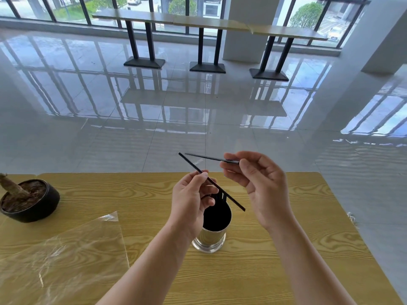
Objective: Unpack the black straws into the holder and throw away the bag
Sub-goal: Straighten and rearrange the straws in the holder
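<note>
Two black straws are in the hands, but first the setting: we're looking down at a yellow wood-grain table point(275, 271) w/ a glossy pale tiled floor point(154, 111) stretching beyond it and mirroring the windows point(72, 9). Three high tables point(211, 22) on black legs are standing along the glass, next to a white pillar point(244, 29). A dark plant pot point(41, 208) is sitting on the table's left side, and near it the clear bag point(66, 249) is lying flat, running off the frame's left edge. The metal holder point(211, 237) is standing upright approx mid-table, between the forearms. The left hand point(191, 199) is pinching one black straw point(231, 198) w/ thumb and fingertips, slanting it over the holder's mouth. The right hand point(262, 186) is pinching a second straw point(209, 157) by its end, holding it nearly level, apart from the first. We're struggling w/ the holder's inside: it's reading as plain black, w/ a few straw tops point(221, 195) poking up, count unclear. A faint clear sliver by the second straw is proving too glassy to identify. The pot's plant is getting cut off at the left edge.
</note>
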